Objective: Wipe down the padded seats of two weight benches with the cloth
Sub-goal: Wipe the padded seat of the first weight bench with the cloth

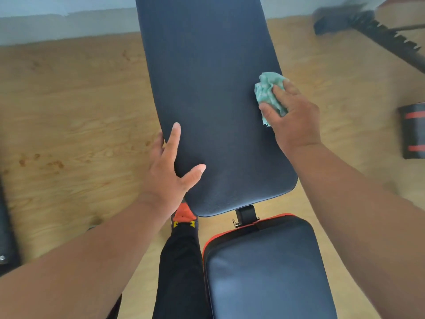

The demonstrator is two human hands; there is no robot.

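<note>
Head view looks down on a weight bench with a long dark back pad (211, 100) running up the frame and a separate seat pad (264, 268) with orange trim below it, joined by a black metal bracket (246, 215). Right hand (294, 113) sits at the right edge of the back pad, fingers curled and pinching a crumpled teal cloth (269, 93), cloth pressed onto the pad surface near that edge. Left hand (170, 166) grips the left edge of the back pad low down, thumb spread out across the top surface, index finger laid straight along the pad, other fingers wrap under the edge and can't be seen. Person's leg in dark trousers (179, 268) stands just left of the seat pad, a foot in an orange-toed sock (184, 215) under the pad's corner. Light wood floor (69, 111) all round; black frame with a toothed rail (379, 35) upper right, blurred; black roller with red bands (414, 132) at the right edge, partly cut off
</note>
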